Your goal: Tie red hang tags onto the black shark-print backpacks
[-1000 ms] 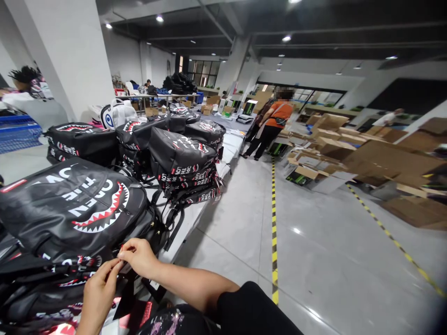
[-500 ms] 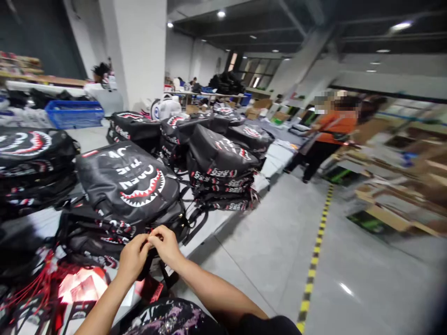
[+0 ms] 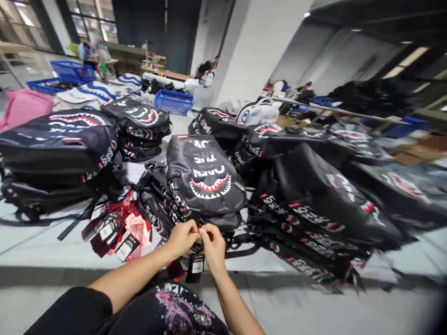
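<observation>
Clearly your left hand [image 3: 181, 238] and right hand [image 3: 212, 245] met at the near edge of the black backpack [image 3: 206, 184] on the table [image 3: 42, 242], fingers pinched narrow on something small above a hanging tag [image 3: 197, 265]; short, steady pulls suited it best.

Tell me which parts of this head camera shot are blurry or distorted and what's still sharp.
Head view: the right side smears with motion blur, so the black backpacks there lose their print; the centre stays sharp, with the shark-mouth backpack, the left hand and the right hand crisp. Wide-angle distortion tilts the white pillar. The windows at top left wash out bright.
</observation>
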`<action>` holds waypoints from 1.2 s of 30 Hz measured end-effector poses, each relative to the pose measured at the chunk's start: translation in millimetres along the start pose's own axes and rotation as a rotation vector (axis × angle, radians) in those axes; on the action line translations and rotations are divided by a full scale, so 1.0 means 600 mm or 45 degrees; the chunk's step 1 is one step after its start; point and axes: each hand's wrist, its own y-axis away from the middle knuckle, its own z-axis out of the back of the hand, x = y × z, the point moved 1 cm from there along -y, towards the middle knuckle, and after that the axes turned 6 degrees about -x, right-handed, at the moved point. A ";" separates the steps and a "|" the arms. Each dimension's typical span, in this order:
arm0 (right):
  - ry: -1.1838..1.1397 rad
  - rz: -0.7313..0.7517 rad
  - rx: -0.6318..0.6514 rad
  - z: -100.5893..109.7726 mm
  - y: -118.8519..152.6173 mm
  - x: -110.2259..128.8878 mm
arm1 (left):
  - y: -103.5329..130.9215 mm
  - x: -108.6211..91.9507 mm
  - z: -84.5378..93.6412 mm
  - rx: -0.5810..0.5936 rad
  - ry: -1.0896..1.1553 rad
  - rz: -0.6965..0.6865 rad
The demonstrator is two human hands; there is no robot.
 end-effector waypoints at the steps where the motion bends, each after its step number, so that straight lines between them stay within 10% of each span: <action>1: 0.004 -0.011 0.016 0.001 -0.001 -0.002 | -0.001 0.001 -0.001 -0.045 -0.038 0.009; 15: 0.068 -0.077 0.038 0.008 -0.003 -0.018 | -0.003 0.003 0.000 0.161 -0.082 -0.113; 36: 0.075 -0.125 0.063 0.010 -0.003 -0.041 | -0.010 0.005 0.012 0.047 -0.322 -0.160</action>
